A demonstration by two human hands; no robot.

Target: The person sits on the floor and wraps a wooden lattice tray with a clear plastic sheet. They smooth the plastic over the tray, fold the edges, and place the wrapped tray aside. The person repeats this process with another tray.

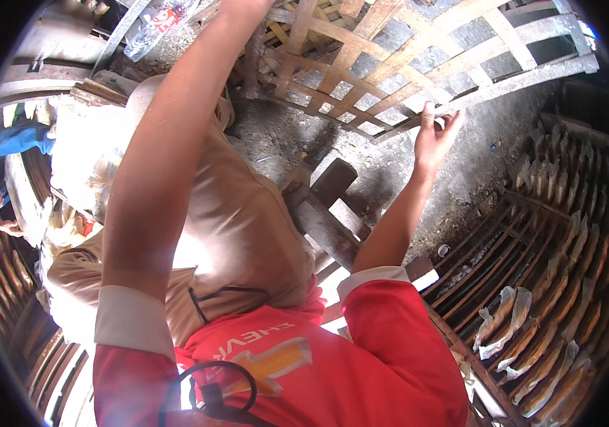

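A large woven lattice panel of flat bamboo or wooden strips (pixel 360 56) fills the upper middle of the view, tilted above the floor. My right hand (pixel 438 131) grips the pale rail along its lower edge, fingertips curled over it. Only the wrist end of my left hand (pixel 245 4) shows at the top rim beside the panel's left part; its fingers are cut off by the frame, so its hold cannot be seen.
Slatted racks (pixel 496 256) on the right bear rows of flat pieces in plastic wrapping (pixel 518 320). Below the panel stands a dark wooden stool or frame (pixel 331 213). A plastic bottle (pixel 149 34) lies upper left. At far left, a person's hands (pixel 2 213) are near plastic bags (pixel 67 227).
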